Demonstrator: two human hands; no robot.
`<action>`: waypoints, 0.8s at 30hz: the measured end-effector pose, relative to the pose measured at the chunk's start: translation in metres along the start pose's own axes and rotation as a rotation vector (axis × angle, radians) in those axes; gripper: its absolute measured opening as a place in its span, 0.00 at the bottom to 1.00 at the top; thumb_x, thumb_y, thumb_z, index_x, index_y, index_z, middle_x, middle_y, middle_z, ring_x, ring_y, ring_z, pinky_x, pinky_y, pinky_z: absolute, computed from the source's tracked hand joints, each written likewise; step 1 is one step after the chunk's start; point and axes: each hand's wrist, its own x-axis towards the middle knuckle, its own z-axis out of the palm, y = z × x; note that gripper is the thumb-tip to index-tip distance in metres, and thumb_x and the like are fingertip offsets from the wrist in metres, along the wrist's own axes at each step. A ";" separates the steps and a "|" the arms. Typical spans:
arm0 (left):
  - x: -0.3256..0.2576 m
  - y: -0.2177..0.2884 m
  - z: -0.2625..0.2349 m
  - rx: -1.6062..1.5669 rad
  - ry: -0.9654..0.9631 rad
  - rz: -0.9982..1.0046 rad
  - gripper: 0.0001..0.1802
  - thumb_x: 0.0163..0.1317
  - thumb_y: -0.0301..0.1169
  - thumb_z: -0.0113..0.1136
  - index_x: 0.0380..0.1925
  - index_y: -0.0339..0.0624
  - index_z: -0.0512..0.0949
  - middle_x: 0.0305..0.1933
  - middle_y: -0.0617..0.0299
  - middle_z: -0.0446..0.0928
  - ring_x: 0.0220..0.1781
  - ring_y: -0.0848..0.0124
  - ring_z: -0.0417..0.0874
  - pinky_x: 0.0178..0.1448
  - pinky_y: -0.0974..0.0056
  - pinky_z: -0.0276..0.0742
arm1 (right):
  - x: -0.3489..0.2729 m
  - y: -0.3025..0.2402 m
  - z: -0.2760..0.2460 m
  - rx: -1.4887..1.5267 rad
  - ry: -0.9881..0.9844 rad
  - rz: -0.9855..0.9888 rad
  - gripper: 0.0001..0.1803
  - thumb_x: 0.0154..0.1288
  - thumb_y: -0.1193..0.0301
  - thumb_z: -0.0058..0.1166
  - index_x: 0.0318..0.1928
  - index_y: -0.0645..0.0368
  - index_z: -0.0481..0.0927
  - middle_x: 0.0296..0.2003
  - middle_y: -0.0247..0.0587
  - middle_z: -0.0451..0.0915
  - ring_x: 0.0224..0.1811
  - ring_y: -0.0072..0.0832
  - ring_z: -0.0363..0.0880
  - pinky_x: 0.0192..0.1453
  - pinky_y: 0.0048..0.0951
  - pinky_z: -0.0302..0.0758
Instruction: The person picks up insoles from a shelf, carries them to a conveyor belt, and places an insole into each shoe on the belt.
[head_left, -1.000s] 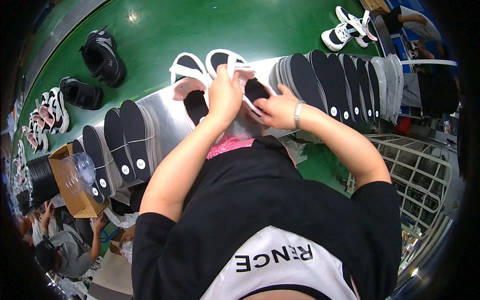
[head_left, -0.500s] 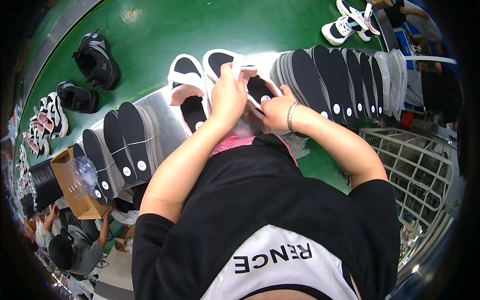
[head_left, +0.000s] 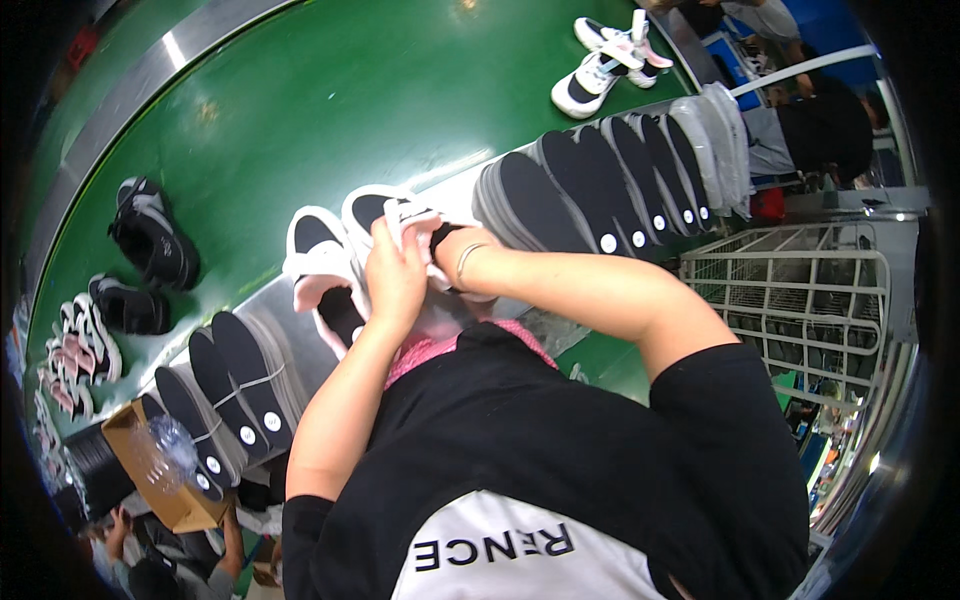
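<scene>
A pair of white and black sneakers with pink lining stands on the metal ledge before me, toes pointing away. My left hand (head_left: 396, 282) is closed on the raised tongue and strap of the right-hand sneaker (head_left: 372, 203). My right hand (head_left: 462, 258), a bangle at its wrist, reaches into that shoe's opening; its fingers are hidden inside. Just left stands the other sneaker (head_left: 318, 228), untouched, with a dark insole showing in it. Right of my hands are stacks of black insoles (head_left: 585, 190) with round white labels.
More insole stacks (head_left: 250, 375), some tied, lie at left beside a cardboard box (head_left: 185, 508) holding a clear plastic bottle. Black shoes (head_left: 150, 240) and white-pink sneakers (head_left: 80, 345) sit on the green belt (head_left: 330, 100). A white wire rack (head_left: 800, 300) stands right; other people work nearby.
My right hand has moved from the sneaker's heel, where it held an insole, deeper into the opening. My left hand still grips the tongue. The whole view has shifted and turned.
</scene>
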 end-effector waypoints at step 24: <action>0.003 -0.014 0.005 0.252 0.083 0.156 0.10 0.59 0.30 0.43 0.37 0.36 0.63 0.25 0.43 0.74 0.27 0.49 0.76 0.27 0.53 0.68 | 0.001 -0.011 -0.034 0.154 -0.445 0.120 0.16 0.49 0.64 0.48 0.35 0.63 0.78 0.34 0.50 0.77 0.38 0.38 0.76 0.42 0.33 0.72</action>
